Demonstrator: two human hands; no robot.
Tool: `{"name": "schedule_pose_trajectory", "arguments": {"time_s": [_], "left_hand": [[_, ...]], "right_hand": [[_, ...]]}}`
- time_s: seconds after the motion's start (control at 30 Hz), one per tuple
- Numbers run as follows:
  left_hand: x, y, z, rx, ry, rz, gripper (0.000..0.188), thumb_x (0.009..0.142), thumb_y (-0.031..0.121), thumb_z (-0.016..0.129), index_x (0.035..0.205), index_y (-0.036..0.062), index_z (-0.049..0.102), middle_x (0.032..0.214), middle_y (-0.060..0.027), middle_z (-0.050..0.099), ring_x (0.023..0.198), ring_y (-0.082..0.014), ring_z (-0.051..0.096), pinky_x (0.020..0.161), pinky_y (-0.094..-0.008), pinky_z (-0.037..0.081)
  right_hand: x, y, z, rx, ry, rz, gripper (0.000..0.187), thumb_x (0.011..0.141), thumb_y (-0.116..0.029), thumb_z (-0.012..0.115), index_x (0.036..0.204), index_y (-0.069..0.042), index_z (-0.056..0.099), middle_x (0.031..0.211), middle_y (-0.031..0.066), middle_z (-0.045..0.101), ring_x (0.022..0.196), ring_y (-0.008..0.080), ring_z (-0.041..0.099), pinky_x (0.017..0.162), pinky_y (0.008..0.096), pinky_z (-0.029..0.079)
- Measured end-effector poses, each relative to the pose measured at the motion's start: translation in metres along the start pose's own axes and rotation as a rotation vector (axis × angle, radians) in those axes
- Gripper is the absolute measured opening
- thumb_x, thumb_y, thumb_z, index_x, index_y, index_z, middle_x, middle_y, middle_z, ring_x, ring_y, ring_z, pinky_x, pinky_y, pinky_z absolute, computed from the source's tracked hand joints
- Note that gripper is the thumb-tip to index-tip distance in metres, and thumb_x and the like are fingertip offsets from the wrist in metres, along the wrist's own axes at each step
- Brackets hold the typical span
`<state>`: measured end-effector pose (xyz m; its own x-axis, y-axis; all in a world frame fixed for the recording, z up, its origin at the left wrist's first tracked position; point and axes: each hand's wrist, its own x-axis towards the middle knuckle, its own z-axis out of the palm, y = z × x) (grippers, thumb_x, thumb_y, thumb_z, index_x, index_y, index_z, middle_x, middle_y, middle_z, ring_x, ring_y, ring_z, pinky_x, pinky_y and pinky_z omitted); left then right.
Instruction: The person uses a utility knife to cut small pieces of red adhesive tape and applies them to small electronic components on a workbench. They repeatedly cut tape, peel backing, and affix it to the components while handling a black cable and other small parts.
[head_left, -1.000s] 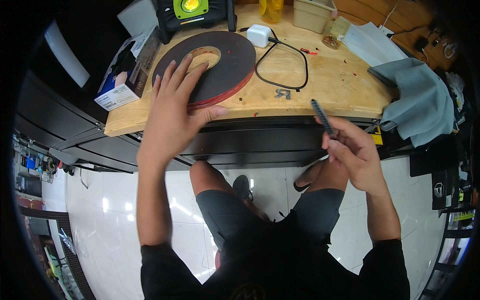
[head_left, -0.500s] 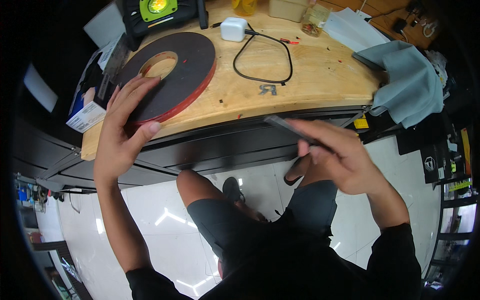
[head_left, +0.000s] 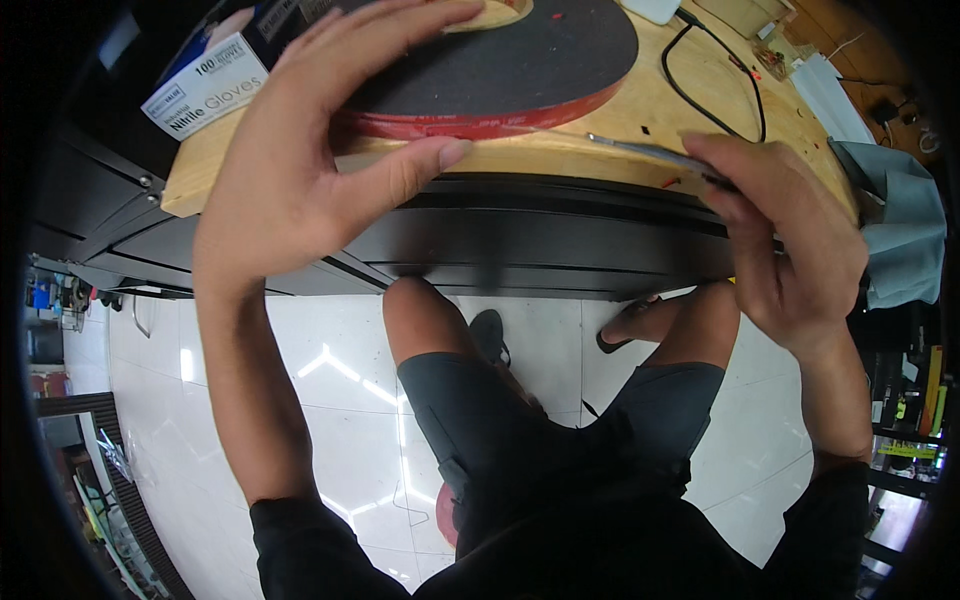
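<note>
Head view. Hands: 2. L hand (head_left: 290, 190): fingers spread, not clenched, laid over tape roll (head_left: 530, 60); thumb stretched out below its red side, nr front edge of tabletop (head_left: 710, 80). R hand (head_left: 800, 225): pinching slim metal tool (head_left: 645, 150), exact kind unclear, tip pointing L, nr roll's red side, by front edge.

Tape roll: 1, dark grey face, lying flat along front edge twd front L corner; tan core (head_left: 495, 12) partly cut off by frame top. Slim metal tool: 1. Black cable (head_left: 760, 110): 1, looped btwn roll and R edge, one end at white charger block (head_left: 650, 8), also 1. Grey-blue cloth (head_left: 905, 245): 1, draped at R edge. White sheet (head_left: 830, 95): 1, twd back R corner. Scraps, incl. 1 black (head_left: 645, 130) and 1 red at front edge (head_left: 670, 183); rest too small to count.

Containers: 3. Glove box (head_left: 205, 85): 1, white/blue, at front L corner; contents unclear. Cream bin (head_left: 750, 15): 1, twd back edge, inside cut off. Clear jar (head_left: 785, 50): 1, beside bin, contents too blurred to ID.
</note>
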<state>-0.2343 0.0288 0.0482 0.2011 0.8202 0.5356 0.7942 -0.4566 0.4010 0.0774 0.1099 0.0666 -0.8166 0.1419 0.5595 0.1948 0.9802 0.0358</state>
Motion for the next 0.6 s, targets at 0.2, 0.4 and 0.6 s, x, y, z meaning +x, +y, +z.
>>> {"name": "schedule_pose_trajectory", "arguments": {"time_s": [0.2,0.4,0.6], "left_hand": [[-0.002,-0.016,-0.006,0.27,-0.006,0.146,0.08,0.072,0.046,0.086,0.142,0.0144,0.061,0.144,-0.0144,0.058,0.136,-0.0327,0.053,0.114,-0.0443,0.042],[-0.001,-0.015,0.002,0.208,0.023,0.065,0.078,0.073,0.047,0.086,0.139,0.0135,0.063,0.143,-0.0165,0.059,0.135,-0.0343,0.053,0.112,-0.044,0.044],[-0.002,-0.015,0.001,0.221,0.016,0.069,0.076,0.074,0.046,0.086,0.138,0.0106,0.064,0.142,-0.0181,0.059,0.134,-0.0338,0.054,0.112,-0.0436,0.043]], "right_hand": [[0.015,0.0,0.016,-0.06,0.032,-0.066,0.029,0.084,0.007,0.074,0.112,0.005,0.071,0.094,0.0168,0.071,0.078,0.0243,0.068,0.067,0.0295,0.053],[0.011,0.002,0.026,-0.088,0.093,-0.036,0.028,0.082,0.007,0.075,0.11,0.005,0.072,0.092,0.0149,0.069,0.077,0.0227,0.068,0.066,0.029,0.053],[0.012,-0.002,0.029,-0.101,0.097,-0.025,0.028,0.082,0.006,0.076,0.11,0.004,0.073,0.088,0.0131,0.067,0.075,0.0212,0.067,0.063,0.0282,0.052]]}}
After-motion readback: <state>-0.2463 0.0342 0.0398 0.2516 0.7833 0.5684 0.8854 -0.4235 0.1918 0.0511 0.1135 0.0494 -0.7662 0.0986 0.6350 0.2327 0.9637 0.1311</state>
